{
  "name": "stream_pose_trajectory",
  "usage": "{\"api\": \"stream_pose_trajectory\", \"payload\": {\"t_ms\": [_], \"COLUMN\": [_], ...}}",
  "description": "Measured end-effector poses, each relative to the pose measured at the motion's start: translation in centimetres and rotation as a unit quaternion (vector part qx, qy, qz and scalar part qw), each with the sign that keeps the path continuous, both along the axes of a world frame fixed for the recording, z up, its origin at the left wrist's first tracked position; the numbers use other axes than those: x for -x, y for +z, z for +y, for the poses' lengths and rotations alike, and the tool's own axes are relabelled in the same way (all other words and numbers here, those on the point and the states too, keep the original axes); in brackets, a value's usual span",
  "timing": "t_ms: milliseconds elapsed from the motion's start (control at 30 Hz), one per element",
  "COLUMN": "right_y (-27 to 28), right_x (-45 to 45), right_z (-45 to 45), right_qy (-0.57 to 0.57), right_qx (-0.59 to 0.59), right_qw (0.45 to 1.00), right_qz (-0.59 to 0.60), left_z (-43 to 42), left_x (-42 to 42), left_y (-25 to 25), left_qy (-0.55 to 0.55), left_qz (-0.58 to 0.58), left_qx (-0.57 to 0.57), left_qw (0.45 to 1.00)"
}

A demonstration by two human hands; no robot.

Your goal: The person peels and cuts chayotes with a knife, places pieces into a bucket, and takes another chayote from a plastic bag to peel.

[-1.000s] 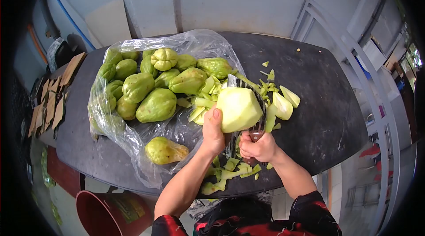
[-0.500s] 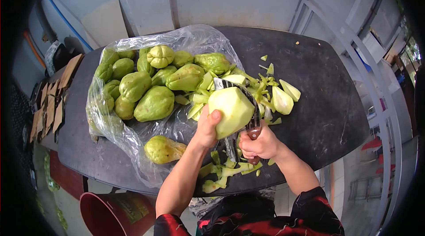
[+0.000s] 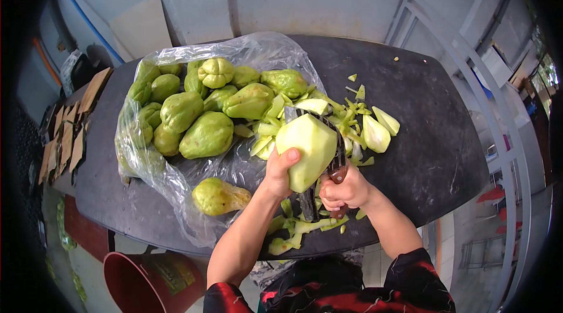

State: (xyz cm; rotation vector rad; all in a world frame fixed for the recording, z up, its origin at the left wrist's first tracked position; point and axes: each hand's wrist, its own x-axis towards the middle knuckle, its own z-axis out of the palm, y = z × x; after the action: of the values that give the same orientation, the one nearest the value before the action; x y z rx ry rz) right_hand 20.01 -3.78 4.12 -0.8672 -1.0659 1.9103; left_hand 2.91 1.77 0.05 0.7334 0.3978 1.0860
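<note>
My left hand [image 3: 281, 170] grips a pale, peeled chayote [image 3: 306, 151] from its left side, thumb on top. Wrapped round the brown wooden handle of a knife [image 3: 338, 174] is my right hand [image 3: 347, 191]. The knife's dark blade lies behind the chayote's right edge, partly hidden by it. Green peelings [image 3: 305, 227] are scattered below the hands, and more lie beyond the chayote beside two pale cut pieces [image 3: 375, 134]. Several unpeeled chayotes [image 3: 206, 135] rest in a clear plastic bag [image 3: 158, 181] to the left, and a yellowish one [image 3: 220, 197] lies near the bag's front.
The dark table [image 3: 434, 166] has a rounded edge. A red bucket [image 3: 138, 289] stands on the floor at the front left. Cardboard pieces [image 3: 73, 131] lie at the far left. Grey metal rails [image 3: 498, 137] rise on the right, and a wall [image 3: 305, 2] is behind the table.
The peeled chayote has shifted left and turned in my left hand, its narrower end now pointing more toward me. My right hand with the knife has moved only slightly.
</note>
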Motion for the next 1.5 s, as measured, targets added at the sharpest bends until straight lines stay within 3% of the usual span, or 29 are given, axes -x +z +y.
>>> {"api": "stream_pose_trajectory", "payload": {"t_ms": [200, 400, 500, 567, 633, 733, 833, 900, 967, 1033, 1167, 1300, 1500], "right_y": [-1.0, -0.8, -0.7, -0.4, -0.6, -0.8, -1.4, -2.3, -2.1, -2.6, -0.6, 0.4, 0.4], "right_x": [0.3, 1.4, 1.1, 0.4, 0.4, 0.9, 0.3, -0.4, -0.9, -1.9, -3.6, -5.9, -7.4], "right_z": [0.3, 0.3, 0.5, 0.7, 0.6, 0.7, 1.4, 2.0, 2.4, 3.1, 4.0, 5.4, 7.1], "right_qy": [-0.005, -0.050, -0.048, 0.005, 0.005, -0.027, -0.027, -0.005, -0.018, -0.032, -0.151, -0.163, -0.180], "right_qx": [0.010, -0.018, -0.022, -0.037, -0.048, -0.058, 0.009, 0.135, 0.151, 0.162, 0.124, 0.050, -0.010], "right_qw": [0.999, 0.999, 0.999, 0.993, 0.993, 0.995, 1.000, 0.989, 0.986, 0.978, 0.980, 0.980, 0.956], "right_qz": [0.050, -0.010, -0.014, -0.114, -0.112, -0.072, 0.007, 0.065, 0.063, 0.130, 0.040, -0.106, -0.229], "left_z": [-0.1, -0.1, -0.1, -0.3, -0.2, -0.1, 0.4, 0.5, 0.8, 1.5, 2.9, 3.0, 3.0], "left_x": [-0.4, -0.5, -0.4, -0.4, -0.4, -0.4, -0.9, -1.6, -1.7, -1.9, -0.1, 1.0, 1.8], "left_y": [-0.2, -0.2, 0.4, 1.0, 0.9, 0.6, 1.2, 2.5, 3.1, 2.7, 1.3, 1.9, 1.8], "left_qy": [0.031, 0.051, 0.031, 0.008, 0.011, 0.018, 0.022, 0.052, 0.042, 0.082, 0.034, 0.061, 0.059], "left_qz": [0.022, 0.061, 0.059, 0.120, 0.097, 0.055, 0.063, 0.078, 0.056, -0.049, -0.159, -0.171, -0.165], "left_qx": [-0.003, -0.022, 0.016, -0.029, -0.020, 0.002, 0.048, 0.089, 0.108, 0.108, 0.154, 0.148, 0.119], "left_qw": [0.999, 0.997, 0.998, 0.992, 0.995, 0.998, 0.997, 0.992, 0.992, 0.990, 0.975, 0.972, 0.977]}}
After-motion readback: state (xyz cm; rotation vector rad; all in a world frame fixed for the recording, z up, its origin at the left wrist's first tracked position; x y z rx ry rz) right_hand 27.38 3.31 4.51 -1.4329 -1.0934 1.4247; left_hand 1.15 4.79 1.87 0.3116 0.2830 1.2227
